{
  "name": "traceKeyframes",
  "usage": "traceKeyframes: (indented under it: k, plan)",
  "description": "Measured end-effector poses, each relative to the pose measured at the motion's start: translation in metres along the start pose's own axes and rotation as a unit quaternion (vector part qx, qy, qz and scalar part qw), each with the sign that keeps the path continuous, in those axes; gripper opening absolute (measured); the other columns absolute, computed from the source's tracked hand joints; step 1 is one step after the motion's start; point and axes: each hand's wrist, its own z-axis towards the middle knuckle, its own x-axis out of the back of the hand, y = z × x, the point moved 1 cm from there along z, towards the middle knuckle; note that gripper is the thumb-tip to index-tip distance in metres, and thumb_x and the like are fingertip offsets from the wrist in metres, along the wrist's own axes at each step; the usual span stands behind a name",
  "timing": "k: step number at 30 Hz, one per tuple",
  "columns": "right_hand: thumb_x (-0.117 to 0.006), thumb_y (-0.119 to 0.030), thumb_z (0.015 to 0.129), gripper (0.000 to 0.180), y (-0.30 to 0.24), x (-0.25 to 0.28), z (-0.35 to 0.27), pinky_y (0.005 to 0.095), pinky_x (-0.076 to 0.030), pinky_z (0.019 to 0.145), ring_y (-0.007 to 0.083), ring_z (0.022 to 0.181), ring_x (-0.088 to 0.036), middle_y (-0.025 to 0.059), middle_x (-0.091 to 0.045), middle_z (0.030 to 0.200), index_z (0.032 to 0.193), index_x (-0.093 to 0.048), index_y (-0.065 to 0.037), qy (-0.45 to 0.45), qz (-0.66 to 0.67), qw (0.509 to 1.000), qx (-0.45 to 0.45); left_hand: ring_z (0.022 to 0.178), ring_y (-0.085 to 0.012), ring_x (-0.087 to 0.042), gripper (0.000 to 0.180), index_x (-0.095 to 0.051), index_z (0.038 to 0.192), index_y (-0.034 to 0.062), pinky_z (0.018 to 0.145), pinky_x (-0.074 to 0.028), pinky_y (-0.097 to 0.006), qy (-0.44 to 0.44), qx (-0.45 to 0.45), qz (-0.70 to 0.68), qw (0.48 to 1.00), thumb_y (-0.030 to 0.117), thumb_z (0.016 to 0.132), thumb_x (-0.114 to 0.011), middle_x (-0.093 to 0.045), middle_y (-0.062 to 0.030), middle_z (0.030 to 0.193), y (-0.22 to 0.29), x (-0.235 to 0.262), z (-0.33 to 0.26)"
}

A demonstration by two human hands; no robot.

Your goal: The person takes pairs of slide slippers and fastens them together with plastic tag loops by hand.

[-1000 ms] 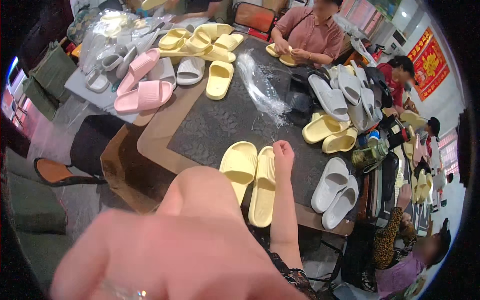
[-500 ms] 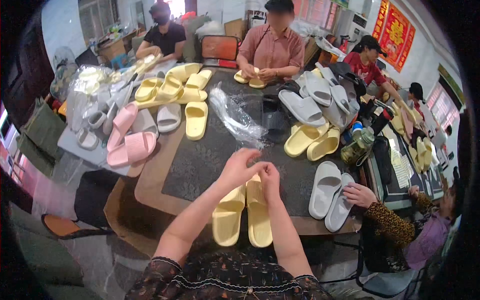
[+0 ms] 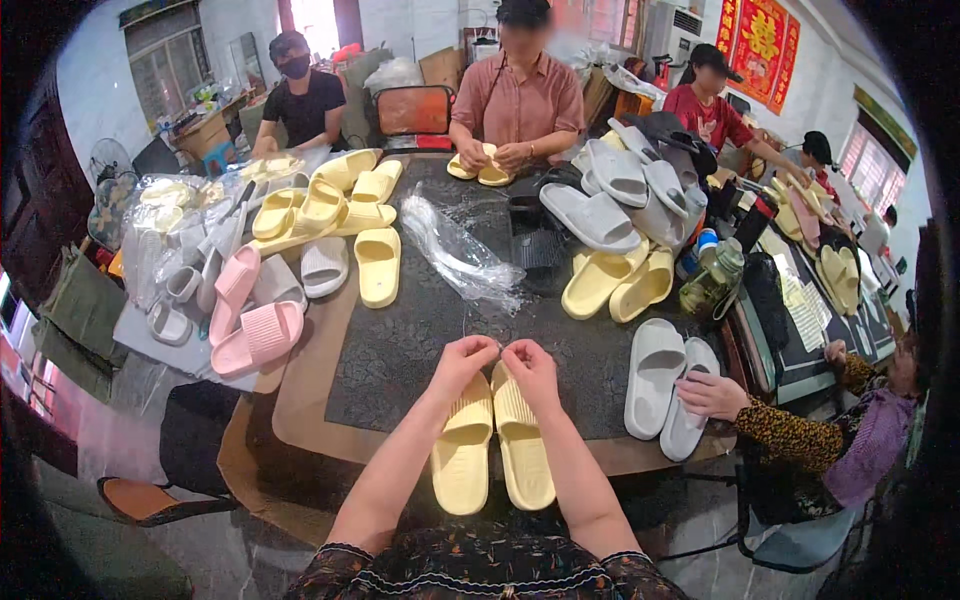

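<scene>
A pair of yellow slide slippers lies side by side at the table's near edge, heels toward me: the left slipper (image 3: 460, 468) and the right slipper (image 3: 526, 466). Over their toe ends my left hand (image 3: 463, 370) and my right hand (image 3: 531, 373) almost meet, each in a pinch. What the fingertips hold is too small to make out; a faint thin line shows just above them. Beyond my hands lies a bundle of thin white strands (image 3: 430, 235) in a clear plastic bag (image 3: 478, 275).
Loose yellow (image 3: 377, 268), pink (image 3: 262, 338) and grey slippers crowd the left. A grey and yellow slipper pile (image 3: 603, 222) and a greenish jar (image 3: 712, 280) stand right. A co-worker's hand (image 3: 710, 396) touches a grey slipper (image 3: 690, 410). Other people sit around the table.
My left hand has come back toward me from beyond the toes, and my right hand has shifted slightly; both now pinch side by side. The whole view has shifted a little.
</scene>
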Motion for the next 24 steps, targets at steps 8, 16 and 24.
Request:
traceKeyframes:
  k: [8,16,24]
  plan:
    - [-0.066,-0.012,0.085,0.01,0.013,-0.001,0.002,0.021,-0.043,0.063,0.0043,0.068,-0.052,-0.0024,-0.06,0.075,0.089,-0.064,-0.003,-0.02,-0.025,0.999,-0.006,0.076,-0.0058,-0.057,0.016,-0.068,0.096,0.0018,0.068,-0.045,-0.021,0.003,0.006,-0.021,1.0,0.015,0.086,-0.066,-0.065,0.0008,0.084,-0.002,0.002,-0.002]
    - [-0.064,-0.01,0.085,0.007,0.015,0.0,0.001,0.0201,-0.042,0.062,0.0034,0.067,-0.052,-0.0041,-0.059,0.073,0.085,-0.063,-0.003,-0.008,-0.026,1.0,-0.004,0.072,-0.0071,-0.057,0.014,-0.067,0.094,0.0026,0.067,-0.046,-0.022,-0.024,0.019,-0.062,0.998,0.014,0.086,-0.066,-0.065,0.001,0.082,0.0,0.0,-0.005]
    - [-0.063,-0.01,0.085,0.007,0.019,0.002,0.002,0.0192,-0.04,0.06,0.002,0.066,-0.049,-0.0054,-0.057,0.074,0.083,-0.062,-0.003,-0.004,-0.03,1.0,-0.004,0.071,-0.0068,-0.057,0.016,-0.068,0.094,0.0025,0.065,-0.046,-0.022,-0.031,0.045,-0.015,0.998,0.015,0.085,-0.067,-0.064,0.0011,0.079,0.001,-0.002,-0.003]
